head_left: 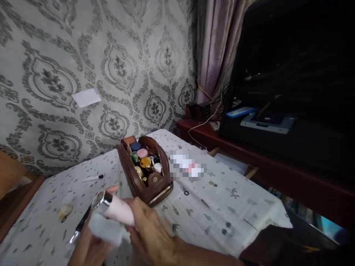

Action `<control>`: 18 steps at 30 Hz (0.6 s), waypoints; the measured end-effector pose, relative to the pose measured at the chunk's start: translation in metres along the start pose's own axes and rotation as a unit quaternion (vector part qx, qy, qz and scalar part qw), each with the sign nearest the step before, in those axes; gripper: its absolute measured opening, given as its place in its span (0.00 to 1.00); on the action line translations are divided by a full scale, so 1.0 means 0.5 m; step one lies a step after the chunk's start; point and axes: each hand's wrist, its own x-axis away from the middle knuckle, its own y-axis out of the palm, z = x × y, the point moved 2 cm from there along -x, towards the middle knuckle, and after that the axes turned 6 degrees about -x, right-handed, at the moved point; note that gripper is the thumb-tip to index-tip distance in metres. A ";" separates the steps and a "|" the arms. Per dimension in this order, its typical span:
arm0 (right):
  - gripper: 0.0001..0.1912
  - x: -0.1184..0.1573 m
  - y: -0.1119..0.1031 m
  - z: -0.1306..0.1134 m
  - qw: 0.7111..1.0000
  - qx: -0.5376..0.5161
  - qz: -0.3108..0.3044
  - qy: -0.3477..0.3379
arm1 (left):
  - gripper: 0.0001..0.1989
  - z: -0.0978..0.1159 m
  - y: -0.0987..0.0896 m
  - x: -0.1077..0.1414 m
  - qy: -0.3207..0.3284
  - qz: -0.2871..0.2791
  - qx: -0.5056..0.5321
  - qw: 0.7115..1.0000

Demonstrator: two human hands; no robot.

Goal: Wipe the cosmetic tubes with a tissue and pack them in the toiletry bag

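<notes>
We close our right hand (152,227) around a pale pink bottle (121,210) with a silver end, above the patterned tablecloth (202,214). Our left hand (88,242) grips a white wipe (107,229) just beside the bottle; we cannot tell whether they touch. Beyond our hands sits an open brown zip bag (129,173) packed with small jars (142,153), and our left hand partly hides a dark, silver-ended tool (82,222).

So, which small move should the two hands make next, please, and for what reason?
Perhaps the left hand should wipe the silver end of the pink bottle with the white piece. The right hand grips the bottle's pink part, leaving that end free, and the white piece shows right beside it; whether they touch is unclear.
</notes>
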 end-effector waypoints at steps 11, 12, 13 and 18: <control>0.30 0.004 -0.011 0.012 0.900 -0.393 -0.085 0.170 | 0.21 0.017 0.018 -0.023 -0.132 0.022 0.205 0.970; 0.31 0.004 -0.013 0.014 0.864 -0.450 -0.088 0.206 | 0.20 0.021 0.021 -0.027 -0.119 0.018 0.213 0.970; 0.31 0.003 -0.017 0.014 0.836 -0.489 -0.087 0.235 | 0.21 0.026 0.027 -0.027 -0.107 0.017 0.218 0.970; 0.32 -0.007 -0.058 -0.003 0.808 -0.534 -0.014 0.249 | 0.25 0.036 0.090 0.003 -0.172 -0.020 0.202 0.964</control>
